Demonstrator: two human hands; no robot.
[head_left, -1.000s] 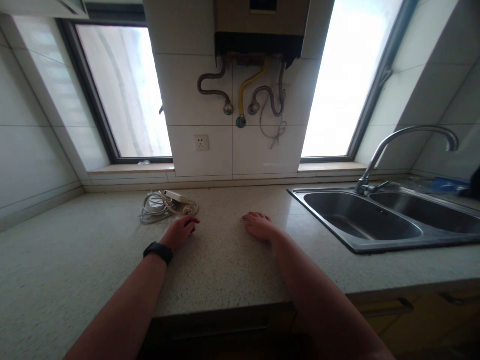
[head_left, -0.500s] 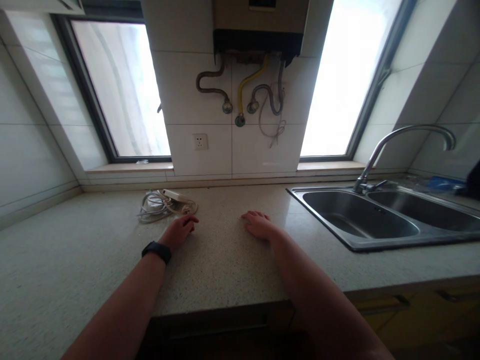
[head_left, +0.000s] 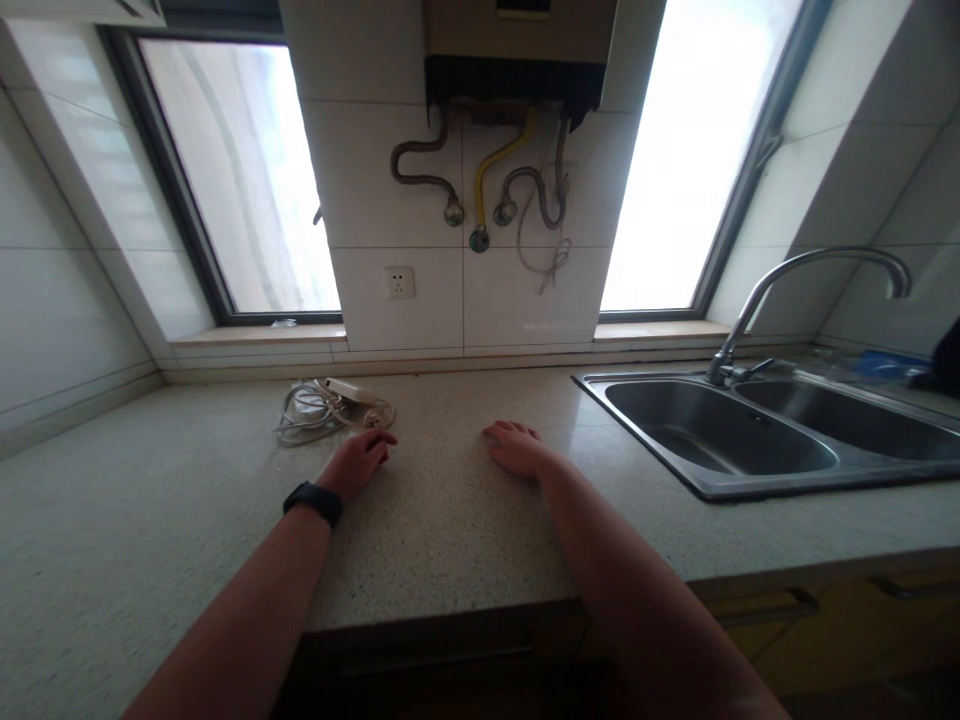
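My left hand [head_left: 361, 463], with a dark band [head_left: 313, 502] on its wrist, rests on the speckled countertop [head_left: 442, 540]. Its index finger stretches out and the others bend loosely, with nothing held. Just beyond it lies a coiled pale cord [head_left: 306, 422] with a white power strip [head_left: 349, 391]; whether my fingers touch the cord I cannot tell. My right hand [head_left: 516, 448] lies flat and open on the counter, palm down, between the cord and the sink.
A double steel sink [head_left: 697, 490] with a curved faucet [head_left: 761, 290] is set into the counter at right. A wall socket [head_left: 400, 282] and a water heater [head_left: 517, 40] with pipes are on the tiled wall. Drawer handles [head_left: 772, 608] sit below the counter's front edge.
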